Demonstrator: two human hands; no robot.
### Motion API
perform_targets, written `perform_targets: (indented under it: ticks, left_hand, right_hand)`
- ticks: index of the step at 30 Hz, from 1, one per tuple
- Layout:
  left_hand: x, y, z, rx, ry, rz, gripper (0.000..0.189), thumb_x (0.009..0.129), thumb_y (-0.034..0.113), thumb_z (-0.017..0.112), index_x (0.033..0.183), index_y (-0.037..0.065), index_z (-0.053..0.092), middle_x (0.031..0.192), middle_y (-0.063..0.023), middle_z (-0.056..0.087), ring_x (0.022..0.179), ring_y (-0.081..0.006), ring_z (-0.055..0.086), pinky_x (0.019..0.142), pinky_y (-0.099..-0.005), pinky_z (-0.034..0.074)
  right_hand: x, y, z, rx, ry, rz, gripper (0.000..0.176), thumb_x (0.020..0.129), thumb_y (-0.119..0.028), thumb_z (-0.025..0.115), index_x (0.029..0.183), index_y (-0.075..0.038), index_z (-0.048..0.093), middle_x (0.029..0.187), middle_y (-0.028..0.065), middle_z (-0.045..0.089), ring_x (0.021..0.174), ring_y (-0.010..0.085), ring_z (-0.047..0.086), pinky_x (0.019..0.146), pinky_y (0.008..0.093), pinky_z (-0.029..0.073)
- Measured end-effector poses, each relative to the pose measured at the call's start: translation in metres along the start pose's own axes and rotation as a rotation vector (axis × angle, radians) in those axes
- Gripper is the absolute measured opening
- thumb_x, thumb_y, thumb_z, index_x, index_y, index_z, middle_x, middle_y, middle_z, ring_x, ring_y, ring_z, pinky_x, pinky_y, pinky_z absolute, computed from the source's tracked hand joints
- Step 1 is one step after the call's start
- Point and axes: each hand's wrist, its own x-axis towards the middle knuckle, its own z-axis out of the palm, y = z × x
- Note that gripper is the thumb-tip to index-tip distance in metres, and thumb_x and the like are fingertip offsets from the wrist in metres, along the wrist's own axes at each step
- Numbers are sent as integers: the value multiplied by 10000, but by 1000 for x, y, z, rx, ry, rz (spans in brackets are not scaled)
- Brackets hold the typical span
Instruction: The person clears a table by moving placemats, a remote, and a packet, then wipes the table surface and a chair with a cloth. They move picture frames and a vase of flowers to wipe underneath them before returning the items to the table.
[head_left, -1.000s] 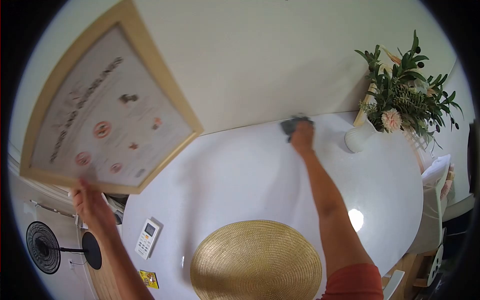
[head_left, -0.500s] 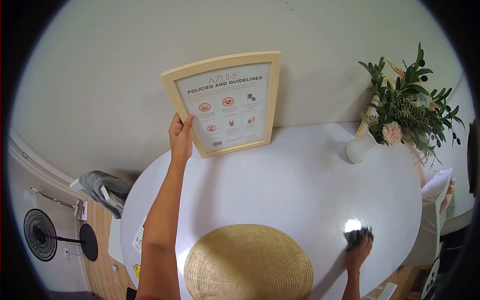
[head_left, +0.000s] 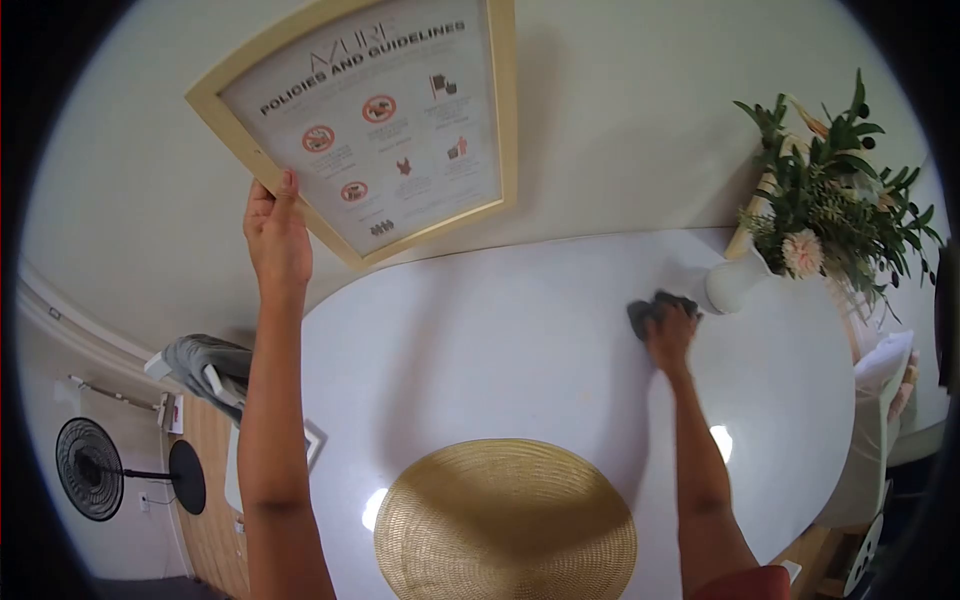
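The left hand (head_left: pixel 280 238) pinches one rectangular, pale-wood framed sign (head_left: pixel 385 140), raised near the far edge of one glossy white table (head_left: pixel 500 345). One round woven gold placemat (head_left: pixel 505 520) lies nearer. The right hand (head_left: pixel 673 336), curled round one dark grey cloth (head_left: pixel 643 320) against the table, seems mid-wipe; the next stroke calls for care beside one white vase (head_left: pixel 735 285).

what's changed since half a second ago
The right hand moved the dark cloth farther back on the table, toward the vase. The left hand shifted the framed sign leftward and up in view. Nothing was let go; the vase and woven placemat stayed put.
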Motion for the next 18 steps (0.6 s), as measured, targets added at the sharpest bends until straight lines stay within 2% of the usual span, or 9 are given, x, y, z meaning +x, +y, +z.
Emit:
perform_targets:
  ticks: [3,4,6,9,10,12,15,17,18]
  left_hand:
    - [14,28,-16,43,-75,49,306,925,128,580,1186,-11,502,1166,-68,572,1106,-137,501,990,-293,354]
    - [13,36,-16,50,-81,51,300,926,130,579,1183,-7,507,1163,-65,574,1099,-135,502,987,-291,353]
    - [9,39,-16,59,-88,54,295,927,132,578,1180,-2,512,1161,-62,576,1092,-134,503,985,-289,353]
    - [8,30,-13,73,-80,40,244,930,127,571,1143,14,535,1125,-47,587,1051,-119,510,959,-284,363]
    - [7,20,-16,63,-109,26,245,929,132,573,1142,17,534,1114,-43,587,1054,-120,514,967,-295,373]
    - [6,-12,-19,39,-187,4,234,924,140,584,1127,31,539,1078,-22,587,1026,-111,516,944,-294,389]
    - [-1,-38,-8,-28,-153,-55,167,927,107,574,1073,29,558,1049,-26,600,969,-88,526,894,-251,387]
    - [-9,-50,5,-44,-138,-60,166,928,101,570,1074,23,557,1039,-26,604,960,-90,532,887,-254,396]
    - [-13,-57,10,-41,-123,-94,169,928,101,570,1076,19,555,1034,-27,605,962,-90,532,890,-255,397]
  right_hand:
    - [42,-155,73,302,-34,-136,507,810,-299,628,1209,-14,501,1322,267,397,1310,473,244,1062,624,139]
    - [41,-216,89,329,59,-294,555,775,-308,657,1221,-19,497,1320,273,399,1290,486,259,1057,626,143]
    - [37,-333,84,500,-208,-379,573,700,-331,698,1172,-36,564,1338,251,401,1266,472,296,1055,609,164]
    - [-7,-454,90,592,-242,-554,516,696,-411,682,1131,-138,628,1300,174,467,1291,446,275,1030,622,196]
    - [-21,-470,80,698,-269,-686,464,697,-387,688,1077,-126,633,1224,158,501,1270,446,299,1032,617,201]
    - [-54,-472,61,981,-357,-797,327,664,-177,720,974,-129,630,1135,89,529,1241,362,359,1056,526,250]
    - [-51,-413,41,905,-506,-823,349,625,-80,704,962,-118,621,1135,86,527,1204,326,409,1062,488,265]
    - [-47,-354,21,1018,-366,-650,393,615,-15,668,993,-101,601,1160,100,519,1208,330,410,1066,489,260]
    - [-45,-320,16,900,-357,-599,420,609,13,652,1009,-95,590,1171,106,516,1216,333,404,1067,488,260]
